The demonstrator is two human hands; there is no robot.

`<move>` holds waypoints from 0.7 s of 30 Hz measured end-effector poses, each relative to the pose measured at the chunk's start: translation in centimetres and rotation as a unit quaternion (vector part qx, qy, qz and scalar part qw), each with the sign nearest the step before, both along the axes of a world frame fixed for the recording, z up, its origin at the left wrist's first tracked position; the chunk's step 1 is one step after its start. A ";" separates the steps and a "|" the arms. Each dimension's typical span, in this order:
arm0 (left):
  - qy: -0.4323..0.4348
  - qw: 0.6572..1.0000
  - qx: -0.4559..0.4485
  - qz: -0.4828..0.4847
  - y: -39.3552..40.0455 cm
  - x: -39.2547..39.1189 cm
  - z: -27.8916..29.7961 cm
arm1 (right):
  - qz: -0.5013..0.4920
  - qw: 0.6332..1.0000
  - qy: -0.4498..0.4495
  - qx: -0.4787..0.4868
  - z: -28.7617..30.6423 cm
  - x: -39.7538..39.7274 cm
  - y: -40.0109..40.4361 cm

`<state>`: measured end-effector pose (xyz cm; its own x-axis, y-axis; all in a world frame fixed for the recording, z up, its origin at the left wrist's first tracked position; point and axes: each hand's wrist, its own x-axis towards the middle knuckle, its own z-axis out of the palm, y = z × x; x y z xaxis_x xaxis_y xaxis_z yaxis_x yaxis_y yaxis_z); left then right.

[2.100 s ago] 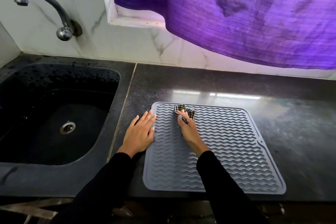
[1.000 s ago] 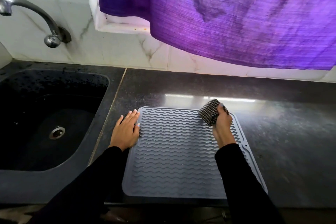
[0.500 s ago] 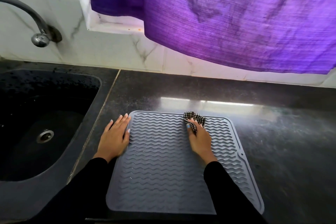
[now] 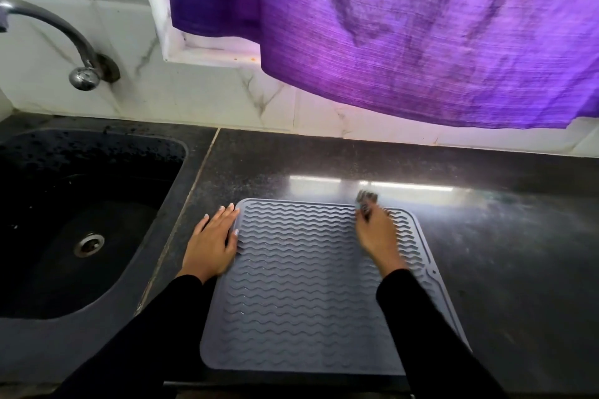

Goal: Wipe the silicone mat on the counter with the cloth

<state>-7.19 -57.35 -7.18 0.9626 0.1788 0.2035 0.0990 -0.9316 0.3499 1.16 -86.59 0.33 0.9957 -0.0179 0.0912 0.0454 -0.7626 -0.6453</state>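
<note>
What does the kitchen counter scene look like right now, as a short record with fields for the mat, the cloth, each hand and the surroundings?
mat: grey silicone mat with wavy ridges, flat on the dark counter
cloth: checked cloth, blurred, at the mat's far edge
right hand: right hand gripping the cloth on the mat
left hand: left hand flat, open, pressing the mat's left edge
surroundings: black sink to the left, tap above it, purple curtain over the wall

Both arms wear long, close-fitting black sleeves that end at the wrists, plain and without markings, entering from the lower edge of the frame. The left hand (image 4: 212, 244) and right hand (image 4: 377, 235) are bare, without visible rings or bands; the left hand's fingernails are pale and longish.
</note>
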 end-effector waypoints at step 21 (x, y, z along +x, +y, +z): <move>-0.014 1.000 -0.006 0.005 -0.2 0.0 0.3 | -0.148 0.758 0.110 0.626 0.2 3.3 -4.2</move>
